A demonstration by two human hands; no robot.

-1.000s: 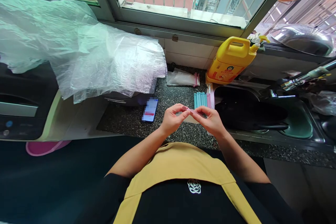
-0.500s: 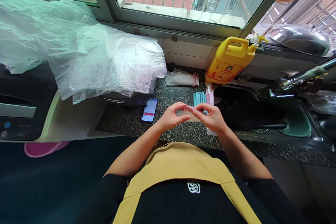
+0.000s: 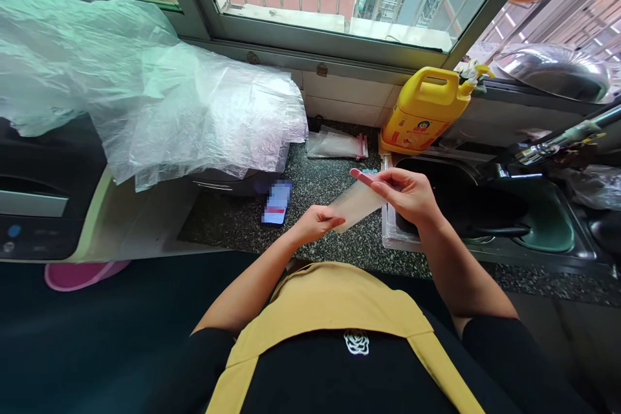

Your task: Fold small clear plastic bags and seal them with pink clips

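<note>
- Far L of frame: black machine w/ a blue button; no readable txt.
- L of ctr: phone on the counter, screen lit, blurred out bar a red strip; can't read it.
- Ctr: your L hand pinches the lower-L end of a clear bag, tilted, held above the counter. Behind, nr the wall: a spare bag, pink bars at its R end.
- Just R of ctr: your R hand grips the bag's upper edge at a pink strip. Strip looks to be on; can't tell if fully seated.
- Behind that hand: teal strips, mostly hidden, apparently unused.
- Upper R: yellow jug, orange label w/ round emblem; lettering too small.
</note>
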